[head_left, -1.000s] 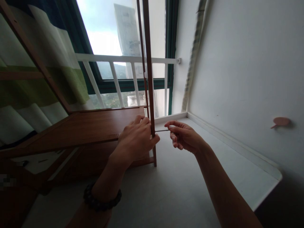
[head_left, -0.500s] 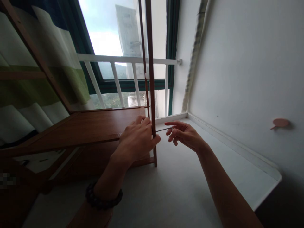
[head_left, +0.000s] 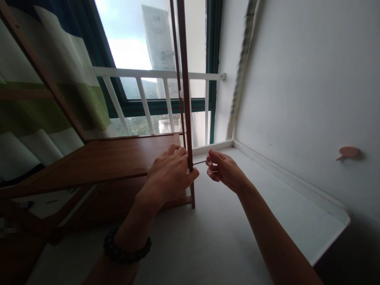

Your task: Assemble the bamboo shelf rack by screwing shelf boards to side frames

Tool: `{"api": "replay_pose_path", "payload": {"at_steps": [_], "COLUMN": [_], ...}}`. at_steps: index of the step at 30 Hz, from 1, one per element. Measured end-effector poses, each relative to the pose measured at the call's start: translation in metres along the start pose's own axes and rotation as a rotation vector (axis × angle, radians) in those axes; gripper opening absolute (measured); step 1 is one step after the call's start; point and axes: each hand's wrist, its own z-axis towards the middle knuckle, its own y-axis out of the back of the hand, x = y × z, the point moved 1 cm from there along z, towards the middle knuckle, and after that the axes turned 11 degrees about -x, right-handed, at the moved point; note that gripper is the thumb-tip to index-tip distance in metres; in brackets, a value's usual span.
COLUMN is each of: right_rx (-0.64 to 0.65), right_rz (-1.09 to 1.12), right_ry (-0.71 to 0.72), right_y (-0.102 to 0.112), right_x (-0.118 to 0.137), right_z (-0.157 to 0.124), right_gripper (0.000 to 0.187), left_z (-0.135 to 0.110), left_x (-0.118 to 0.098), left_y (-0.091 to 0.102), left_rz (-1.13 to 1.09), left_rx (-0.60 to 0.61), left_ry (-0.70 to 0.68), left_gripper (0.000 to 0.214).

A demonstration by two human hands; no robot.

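A brown wooden shelf unit stands on a white surface; its thin upright post [head_left: 184, 99] rises in the middle of the view. My left hand [head_left: 170, 174], with a dark bead bracelet on the wrist, is wrapped round the post where the shelf board [head_left: 113, 158] meets it. My right hand [head_left: 222, 170] pinches a thin metal rod, likely a hex key [head_left: 200, 162], whose tip sits against the right side of the post at the joint.
A window with a white railing [head_left: 154, 75] and a green frame is behind the shelf. A green and white curtain [head_left: 59, 79] hangs at the left. A white wall with a small pink hook [head_left: 347, 151] runs along the right.
My right hand's fingers were spread on the rod half a second ago; they have now closed round it and moved slightly nearer the post. The left hand stays put.
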Motion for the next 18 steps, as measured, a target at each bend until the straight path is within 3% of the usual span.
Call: {"api": "replay_pose_path", "payload": {"at_steps": [8,14,18], "right_rx": [0.013,-0.001,-0.06], "right_rz": [0.024,0.106,0.234], "right_ry": [0.148,0.074,-0.076], "right_y": [0.01,0.004,0.001], "right_x": [-0.002,-0.001,-0.005], "right_z": [0.006,0.004,0.004], "right_gripper": [0.022,0.019,0.018], "left_z": [0.002,0.001,0.002], "left_x": [0.0,-0.001,-0.001], "left_y": [-0.001,-0.001,-0.002], "left_rz": [0.008,0.013,0.014], "left_rx": [0.001,-0.014,-0.013], "left_ry": [-0.003,-0.004,-0.007], "left_gripper": [0.023,0.023,0.025]}}
